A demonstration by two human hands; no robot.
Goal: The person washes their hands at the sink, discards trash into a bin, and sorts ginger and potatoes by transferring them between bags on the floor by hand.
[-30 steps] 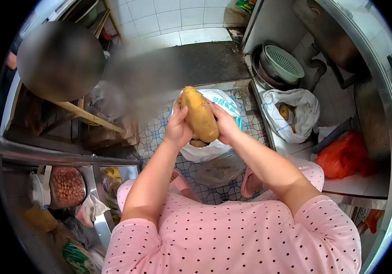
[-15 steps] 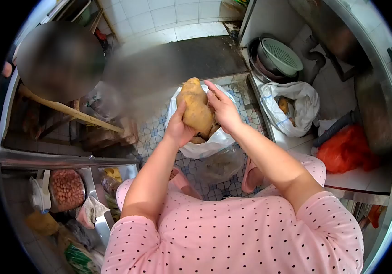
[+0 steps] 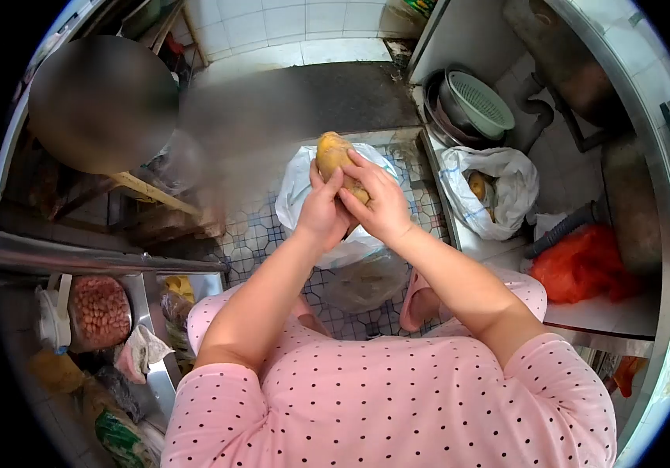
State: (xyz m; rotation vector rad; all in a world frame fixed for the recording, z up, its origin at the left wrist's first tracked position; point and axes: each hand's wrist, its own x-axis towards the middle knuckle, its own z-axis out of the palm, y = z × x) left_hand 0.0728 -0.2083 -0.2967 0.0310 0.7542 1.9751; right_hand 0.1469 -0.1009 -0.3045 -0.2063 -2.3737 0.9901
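Left hand [image 3: 323, 210] grasps potato [image 3: 334, 153], fingers curled; right hand [image 3: 380, 201] fingers grip its near right side. Best held firmly, over left bag [image 3: 296, 187].

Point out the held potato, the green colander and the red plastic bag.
Potato [image 3: 334, 151], head view: on its exposed upper part.
Green colander [image 3: 481, 101], head view: on its slotted inside.
Red plastic bag [image 3: 584, 267], head view: on the middle of its crumpled surface.
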